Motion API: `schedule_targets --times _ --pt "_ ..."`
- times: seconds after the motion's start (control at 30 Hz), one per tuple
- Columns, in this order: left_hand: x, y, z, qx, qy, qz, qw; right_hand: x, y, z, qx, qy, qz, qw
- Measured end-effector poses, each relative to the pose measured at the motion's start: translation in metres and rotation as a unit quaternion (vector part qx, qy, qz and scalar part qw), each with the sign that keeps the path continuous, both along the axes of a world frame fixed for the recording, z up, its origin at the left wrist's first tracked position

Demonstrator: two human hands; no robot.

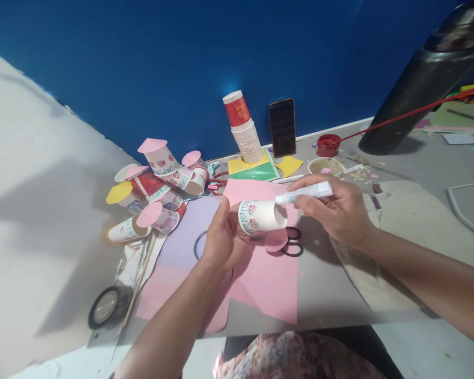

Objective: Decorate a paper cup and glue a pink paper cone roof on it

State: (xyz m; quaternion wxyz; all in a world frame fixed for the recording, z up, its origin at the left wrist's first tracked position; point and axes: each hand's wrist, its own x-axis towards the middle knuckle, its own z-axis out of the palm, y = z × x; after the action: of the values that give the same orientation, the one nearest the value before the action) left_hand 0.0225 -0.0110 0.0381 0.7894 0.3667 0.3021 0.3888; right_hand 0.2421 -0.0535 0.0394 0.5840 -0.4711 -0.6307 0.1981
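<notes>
A white paper cup (260, 217) with red and blue print lies tilted in my left hand (227, 231), its mouth turned to the right. My right hand (339, 208) is closed around a white glue stick (305, 193), whose tip is at the upper rim of the cup. Below the cup, a pink paper circle (276, 240) lies beside black-handled scissors (294, 242). Pink paper sheets (272, 295) and a lilac sheet (181, 242) spread over the table under my hands.
Several paper cups (158, 160) with pink or yellow paper tops cluster at the left. A cup stack (245, 131) and a phone (282, 127) stand by the blue wall. Black tape (106, 308) lies front left. A dark bottle (414, 89) stands back right, near a red container (327, 145).
</notes>
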Motion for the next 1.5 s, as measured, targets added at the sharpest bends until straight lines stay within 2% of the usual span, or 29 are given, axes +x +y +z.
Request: schedule_targets --times 0.1,0.2,0.3,0.37,0.53,0.67,0.83,0.97,1.1,1.17,1.23,1.33,1.4,1.5 --pt "0.001 -0.001 0.002 0.027 0.016 0.01 0.999 -0.002 -0.004 0.0 0.007 -0.029 0.046 0.998" --pt "0.002 -0.003 0.001 0.041 0.034 0.039 0.998 -0.004 -0.009 0.0 0.058 -0.081 0.079 0.992" --pt "0.003 -0.006 -0.003 0.071 0.061 0.073 0.993 -0.004 -0.009 0.0 0.126 -0.121 0.069 0.982" --pt "0.002 -0.007 -0.005 0.091 0.073 0.068 0.991 -0.003 -0.007 0.0 0.138 -0.134 0.052 0.98" --pt "-0.001 -0.007 -0.004 0.112 0.06 0.021 0.992 0.002 0.0 0.002 0.078 -0.113 0.012 0.991" --pt "-0.002 -0.005 0.002 0.073 0.026 0.014 0.997 0.007 0.005 0.002 0.03 -0.06 -0.016 0.998" --pt "0.002 -0.002 0.001 -0.008 -0.041 0.061 0.997 0.007 0.006 0.0 -0.007 -0.038 0.002 0.999" --pt "0.007 -0.005 -0.007 -0.036 -0.056 0.084 0.994 0.003 0.001 -0.003 -0.031 -0.041 0.042 0.998" --pt "0.011 -0.007 -0.011 -0.07 -0.042 0.079 0.994 0.007 -0.001 -0.006 -0.078 0.051 0.075 0.993" --pt "0.011 -0.003 -0.01 -0.08 -0.044 0.112 0.989 0.01 0.001 -0.007 -0.091 0.109 0.055 0.988" --pt "0.007 0.005 -0.006 -0.089 -0.052 0.173 0.98 0.012 0.005 -0.008 -0.1 0.13 0.027 0.986" --pt "0.001 0.019 -0.002 -0.106 -0.066 0.23 0.965 0.008 0.011 -0.01 -0.132 0.08 0.012 0.988" --pt "-0.002 0.025 0.0 -0.111 -0.072 0.248 0.96 0.003 0.014 -0.015 -0.17 0.023 -0.001 0.985" --pt "-0.004 0.028 0.0 -0.103 -0.083 0.258 0.957 -0.002 0.016 -0.026 -0.203 -0.069 0.015 0.977"
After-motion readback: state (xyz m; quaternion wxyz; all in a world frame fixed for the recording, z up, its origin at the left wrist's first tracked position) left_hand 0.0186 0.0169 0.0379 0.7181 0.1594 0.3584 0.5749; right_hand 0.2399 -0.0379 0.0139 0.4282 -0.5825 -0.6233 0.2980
